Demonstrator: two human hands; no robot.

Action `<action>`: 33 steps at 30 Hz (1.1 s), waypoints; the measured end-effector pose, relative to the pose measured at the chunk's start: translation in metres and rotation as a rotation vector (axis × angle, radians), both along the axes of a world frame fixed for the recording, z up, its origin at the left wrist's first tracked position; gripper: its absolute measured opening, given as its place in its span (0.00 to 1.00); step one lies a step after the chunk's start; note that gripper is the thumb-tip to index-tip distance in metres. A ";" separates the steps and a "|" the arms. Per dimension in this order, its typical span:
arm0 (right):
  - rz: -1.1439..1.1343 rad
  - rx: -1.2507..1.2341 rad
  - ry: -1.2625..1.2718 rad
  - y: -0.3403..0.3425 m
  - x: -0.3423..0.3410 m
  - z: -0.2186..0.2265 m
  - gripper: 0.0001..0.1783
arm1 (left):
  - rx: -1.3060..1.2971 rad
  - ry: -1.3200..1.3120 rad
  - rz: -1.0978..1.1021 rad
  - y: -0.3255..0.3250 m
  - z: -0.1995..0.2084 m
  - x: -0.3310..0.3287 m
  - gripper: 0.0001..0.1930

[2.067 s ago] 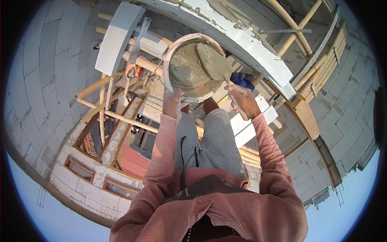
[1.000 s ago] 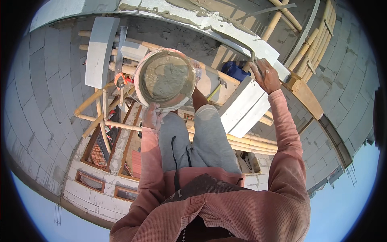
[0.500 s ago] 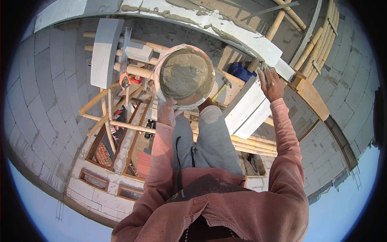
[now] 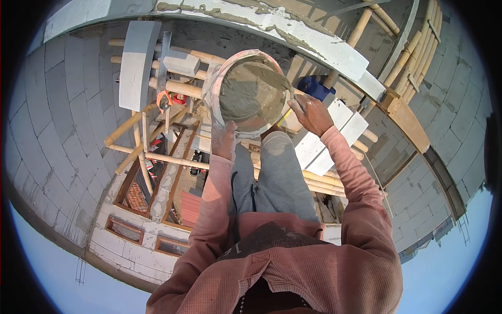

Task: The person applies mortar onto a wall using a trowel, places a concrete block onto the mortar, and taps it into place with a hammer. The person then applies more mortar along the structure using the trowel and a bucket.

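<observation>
A round bucket (image 4: 214,107) with a pale, smeared rim sits tilted in front of my knees, and wet grey mortar (image 4: 243,94) fills much of it. My left hand (image 4: 225,140) grips its near left rim, thumb on top. At the right rim is my right hand (image 4: 312,114), its fingers curled together. Mortar-coated grey matter shows by those fingertips, and whatever they hold is too smeared to make out. Ahead, a curved wall top of white blocks (image 4: 334,49) carries patches of mortar.
Bamboo poles (image 4: 178,88) cross below me. Left stand a pale block (image 4: 138,65) and a saw with an orange handle (image 4: 164,99). White blocks (image 4: 327,138) lie right of my knees. A wooden piece (image 4: 410,123) sits on the wall at right. Window frames (image 4: 125,230) show far below.
My right hand has left the wall's end and come left and down to the bucket's right rim, its fingers now curled. The bucket has shifted slightly right, still in my left hand.
</observation>
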State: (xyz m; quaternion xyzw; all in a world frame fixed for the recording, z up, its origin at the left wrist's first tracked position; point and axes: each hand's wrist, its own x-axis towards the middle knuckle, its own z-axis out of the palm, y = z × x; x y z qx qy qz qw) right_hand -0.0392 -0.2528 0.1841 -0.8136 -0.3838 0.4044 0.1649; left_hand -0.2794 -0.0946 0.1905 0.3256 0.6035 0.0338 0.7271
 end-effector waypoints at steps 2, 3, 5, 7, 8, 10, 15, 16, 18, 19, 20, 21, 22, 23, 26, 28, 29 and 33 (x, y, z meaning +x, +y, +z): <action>-0.035 -0.105 0.088 0.005 -0.005 -0.001 0.26 | 0.033 -0.048 -0.008 -0.001 0.002 0.003 0.26; -0.118 -0.091 0.188 0.005 -0.006 0.003 0.28 | 0.043 -0.065 -0.011 -0.001 0.003 0.006 0.25; -0.222 -0.099 0.288 -0.004 -0.001 0.015 0.32 | -0.106 0.151 0.010 0.002 0.005 0.013 0.22; -0.368 -0.202 0.500 -0.019 0.010 0.031 0.34 | -0.106 0.106 0.046 0.002 0.005 0.016 0.20; -0.503 -0.281 0.704 -0.028 0.017 0.037 0.34 | -0.106 0.060 0.085 0.002 0.003 0.019 0.19; -0.624 -0.196 0.773 -0.043 0.032 0.045 0.33 | -0.115 0.053 0.094 0.003 -0.003 0.019 0.18; -0.355 -0.058 -0.045 -0.094 0.090 0.048 0.23 | -0.130 0.006 0.052 0.007 -0.001 0.033 0.18; -0.160 0.094 -0.384 -0.113 0.096 0.033 0.23 | -0.117 -0.006 0.046 0.006 0.000 0.036 0.18; -0.113 -0.049 -0.505 -0.132 0.104 0.018 0.22 | -0.086 -0.027 0.040 0.005 0.000 0.038 0.18; -0.057 -0.192 -0.621 -0.141 0.105 0.014 0.21 | -0.087 -0.025 0.034 0.005 0.000 0.035 0.18; -0.061 -0.192 -0.619 -0.145 0.105 0.012 0.21 | -0.104 -0.013 0.042 0.006 0.000 0.033 0.17; -0.057 -0.158 -0.655 -0.149 0.105 0.010 0.21 | -0.121 -0.001 0.051 0.007 -0.002 0.032 0.17; -0.052 -0.124 -0.691 -0.152 0.105 0.008 0.20 | -0.119 0.002 0.047 0.007 -0.004 0.032 0.17; 0.123 0.032 -0.829 -0.155 0.108 0.008 0.20 | -0.130 -0.002 0.025 0.009 0.001 0.038 0.16; -0.058 -0.152 -0.715 -0.162 0.101 -0.003 0.19 | -0.136 0.018 0.007 0.008 0.003 0.034 0.15; -0.048 -0.114 -0.701 -0.169 0.102 -0.008 0.19 | -0.118 0.037 0.020 0.008 -0.006 0.029 0.15; -0.037 -0.088 -0.679 -0.170 0.098 -0.006 0.20 | -0.137 0.037 0.033 0.008 -0.008 0.029 0.15; -0.141 -0.199 -0.609 -0.160 0.092 0.009 0.17 | -0.098 0.035 0.058 -0.001 0.003 0.023 0.13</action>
